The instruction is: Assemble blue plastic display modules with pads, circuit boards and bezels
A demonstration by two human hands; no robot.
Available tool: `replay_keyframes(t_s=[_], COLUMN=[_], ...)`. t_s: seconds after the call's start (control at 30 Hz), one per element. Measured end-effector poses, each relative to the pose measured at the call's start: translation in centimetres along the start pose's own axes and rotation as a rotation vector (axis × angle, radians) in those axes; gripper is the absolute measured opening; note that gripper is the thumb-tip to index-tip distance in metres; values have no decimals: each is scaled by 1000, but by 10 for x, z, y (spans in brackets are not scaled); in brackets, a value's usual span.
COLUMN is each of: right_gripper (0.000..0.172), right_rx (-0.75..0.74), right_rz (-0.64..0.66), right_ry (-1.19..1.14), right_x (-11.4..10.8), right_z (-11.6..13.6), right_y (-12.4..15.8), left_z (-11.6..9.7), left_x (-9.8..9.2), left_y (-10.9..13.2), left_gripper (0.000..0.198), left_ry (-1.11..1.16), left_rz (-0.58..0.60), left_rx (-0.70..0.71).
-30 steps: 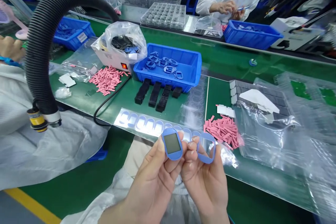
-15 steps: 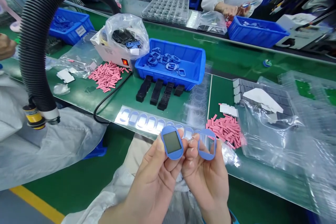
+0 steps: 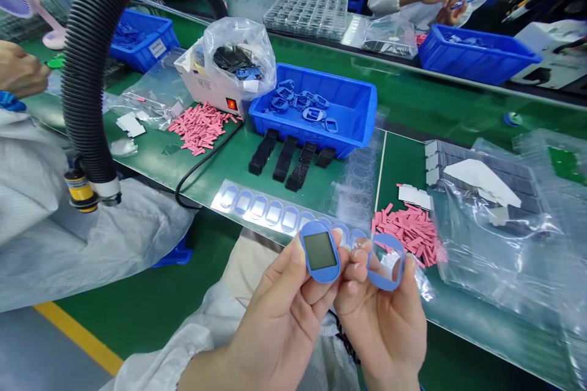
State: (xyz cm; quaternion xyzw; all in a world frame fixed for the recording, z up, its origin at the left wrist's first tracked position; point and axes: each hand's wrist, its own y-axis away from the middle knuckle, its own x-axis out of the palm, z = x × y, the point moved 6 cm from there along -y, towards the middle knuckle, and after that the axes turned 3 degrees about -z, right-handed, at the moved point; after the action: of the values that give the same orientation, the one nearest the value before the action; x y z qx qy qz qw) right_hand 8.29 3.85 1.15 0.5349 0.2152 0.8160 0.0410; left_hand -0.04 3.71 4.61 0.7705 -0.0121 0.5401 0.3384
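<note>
My left hand (image 3: 284, 305) is closed on a blue oval piece (image 3: 320, 252) with a dark square screen, held by its edges. In my right hand (image 3: 383, 317) is a clear oval cover with a blue border (image 3: 386, 261), pinched at its sides and tilted. The fingers of both hands meet between the two parts. Just beyond them, a row of similar blue-bordered covers lies on a pale strip (image 3: 259, 208) along the table's front edge, partly hidden by my hands.
A blue bin (image 3: 353, 107) holds blue frames, with black stacks (image 3: 285, 159) before it. Pink strips (image 3: 410, 232) lie at right, more (image 3: 202, 128) at left. A black hose (image 3: 87, 73) arches over the left side. Other people's hands (image 3: 21, 70) show left and across the table.
The view has shifted, so the table items sit further right or lower-left hose included. The clear cover is slightly farther from the screen piece. The person across has raised a hand.
</note>
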Motion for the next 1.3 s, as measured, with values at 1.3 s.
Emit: replay_keyframes(t_s=[1.3], right_gripper=[48], right_rx=[-1033], right_rz=[-50], right_ry=[1612], right_x=[49], right_z=[25], right_y=[35], left_z=[-18], left_x=[-28], left_y=[-6], left_gripper=[22], left_ry=[-642], left_rz=[-174], left_rx=[663])
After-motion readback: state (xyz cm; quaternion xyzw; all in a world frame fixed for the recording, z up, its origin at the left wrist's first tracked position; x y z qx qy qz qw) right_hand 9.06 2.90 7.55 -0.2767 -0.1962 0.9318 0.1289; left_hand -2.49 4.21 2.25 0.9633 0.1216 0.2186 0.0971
